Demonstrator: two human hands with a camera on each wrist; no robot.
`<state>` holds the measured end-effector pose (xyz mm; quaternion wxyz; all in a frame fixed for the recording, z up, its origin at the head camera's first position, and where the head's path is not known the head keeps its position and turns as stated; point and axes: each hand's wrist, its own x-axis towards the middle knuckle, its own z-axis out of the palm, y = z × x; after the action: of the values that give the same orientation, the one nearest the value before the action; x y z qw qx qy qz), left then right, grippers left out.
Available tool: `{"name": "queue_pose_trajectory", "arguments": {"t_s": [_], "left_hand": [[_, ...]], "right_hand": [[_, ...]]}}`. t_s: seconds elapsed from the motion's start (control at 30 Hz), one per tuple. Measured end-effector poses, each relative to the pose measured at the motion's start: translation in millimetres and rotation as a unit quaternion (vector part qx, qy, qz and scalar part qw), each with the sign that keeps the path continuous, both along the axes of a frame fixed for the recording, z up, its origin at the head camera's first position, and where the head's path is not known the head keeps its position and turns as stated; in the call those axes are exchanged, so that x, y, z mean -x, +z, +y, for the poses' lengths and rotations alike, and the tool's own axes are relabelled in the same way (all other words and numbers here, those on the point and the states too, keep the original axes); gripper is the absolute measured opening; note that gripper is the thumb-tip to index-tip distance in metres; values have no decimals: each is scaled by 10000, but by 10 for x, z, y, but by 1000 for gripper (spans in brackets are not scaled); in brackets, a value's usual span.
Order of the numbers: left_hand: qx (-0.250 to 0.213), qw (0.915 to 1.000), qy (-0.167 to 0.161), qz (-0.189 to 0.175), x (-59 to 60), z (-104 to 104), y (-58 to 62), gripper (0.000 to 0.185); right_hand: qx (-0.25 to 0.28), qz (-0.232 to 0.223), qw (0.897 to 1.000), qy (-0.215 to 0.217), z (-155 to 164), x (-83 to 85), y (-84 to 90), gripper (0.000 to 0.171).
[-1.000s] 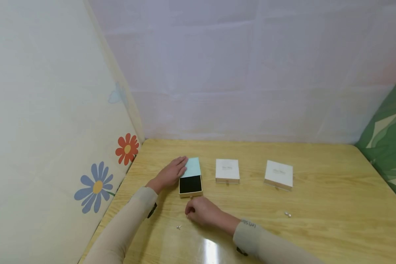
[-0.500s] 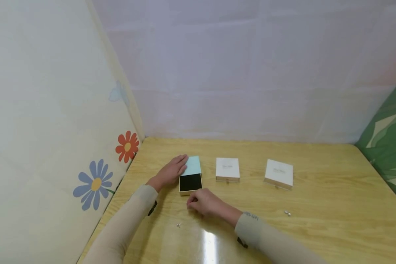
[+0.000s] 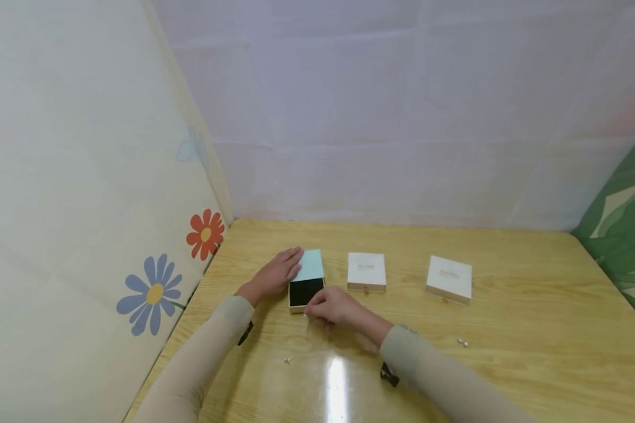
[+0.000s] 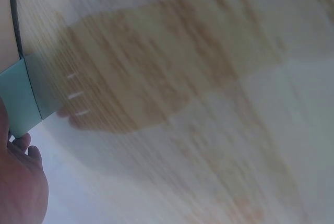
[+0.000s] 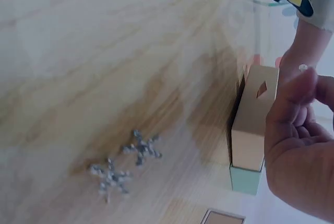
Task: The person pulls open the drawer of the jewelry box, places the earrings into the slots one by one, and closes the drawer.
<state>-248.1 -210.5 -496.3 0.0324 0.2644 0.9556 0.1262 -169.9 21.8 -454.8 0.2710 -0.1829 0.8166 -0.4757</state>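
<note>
Pale sheeting with painted flowers walls in a wooden table (image 3: 508,305) where a mint-green box (image 3: 308,271) lies near the left edge, its black-lined drawer (image 3: 305,292) slid out toward the person. Left hand (image 3: 277,274) rests flat with straight fingers on the box's lid. Right hand (image 3: 332,305), fingers curled, is at the drawer's front edge; whether it pinches anything I cannot tell. Two white boxes (image 3: 367,272) (image 3: 448,279) sit to the right, and small earrings (image 3: 461,342) (image 3: 288,361) lie nearer the person.

Staged recording booth: wooden table (image 3: 508,305) boxed in by white sheets (image 3: 402,117), flower-print cloth (image 3: 84,205) on left.
</note>
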Motion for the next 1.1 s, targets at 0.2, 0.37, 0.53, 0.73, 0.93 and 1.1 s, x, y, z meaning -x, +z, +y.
{"name": "queue_pose_trajectory", "arguments": {"t_s": [0.2, 0.37, 0.53, 0.73, 0.93, 1.1], "left_hand": [[-24, 10000, -16, 55, 12, 17, -2, 55], [-133, 9999, 32, -22, -3, 23, 17, 55], [-196, 9998, 10, -11, -28, 13, -27, 55], [-294, 9995, 45, 72, -30, -52, -85, 55], [-337, 9993, 162, -58, -5, -50, -43, 56], [-243, 9996, 105, -78, 13, -26, -58, 56]], "right_hand": [[57, -70, 9990, -448, 24, 137, 6, 14], [-54, -121, 9972, -734, 6, 215, 49, 14], [-197, -153, 9955, -916, -22, 268, 14, 12], [-612, -68, 9939, -911, -67, 342, -70, 12], [-770, 31, 9934, -853, -91, 400, -52, 12], [-1021, 165, 9917, -768, -105, 445, -68, 13]]}}
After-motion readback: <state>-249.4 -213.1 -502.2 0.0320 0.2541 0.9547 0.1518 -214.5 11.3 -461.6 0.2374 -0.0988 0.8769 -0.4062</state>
